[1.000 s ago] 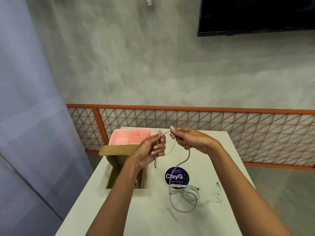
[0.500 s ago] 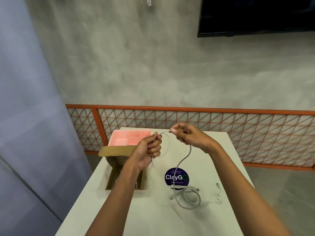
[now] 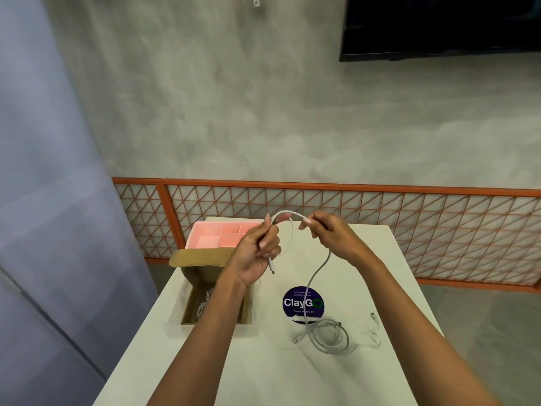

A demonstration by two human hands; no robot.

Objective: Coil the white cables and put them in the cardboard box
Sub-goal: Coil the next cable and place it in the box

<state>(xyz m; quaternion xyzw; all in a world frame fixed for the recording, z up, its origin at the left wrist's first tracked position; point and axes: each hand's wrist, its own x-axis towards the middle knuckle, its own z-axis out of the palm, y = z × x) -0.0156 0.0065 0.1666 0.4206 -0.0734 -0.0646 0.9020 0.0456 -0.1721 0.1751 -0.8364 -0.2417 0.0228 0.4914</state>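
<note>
We see the white cable [image 3: 315, 276] lifted above the worktop [image 3: 278, 370], held between both hands. The left hand [image 3: 257, 254] grips it near one end, fingers curled round it, and the plug of that end hangs down just below the fist. From there the cable arcs up and over to the right hand [image 3: 329, 234], which pinches it between thumb and fingertips. A thin loop of it also curves in the gap between the two hands. Past the right hand the cable drops in a long bend to the worktop, where its remaining length lies in loose rings [image 3: 330, 336] just beside a round dark sticker [image 3: 303, 302] that reads "ClayGo". One plug sticks out at the left of those rings.

A thinner white lead [image 3: 374, 316] lies to the right of the rings; we cannot tell whether it touches them.

The cardboard box [image 3: 202, 257] stands open at the left edge of the worktop, under the left forearm, its flap raised at the far side. Some white cable [image 3: 203, 306] already lies inside. Behind the box sits a pink tray [image 3: 210, 238] with compartments.

Beyond the worktop runs an orange lattice railing [image 3: 409, 218] along a grey wall [image 3: 234, 112], with a dark screen [image 3: 439, 24] mounted at upper right.
</note>
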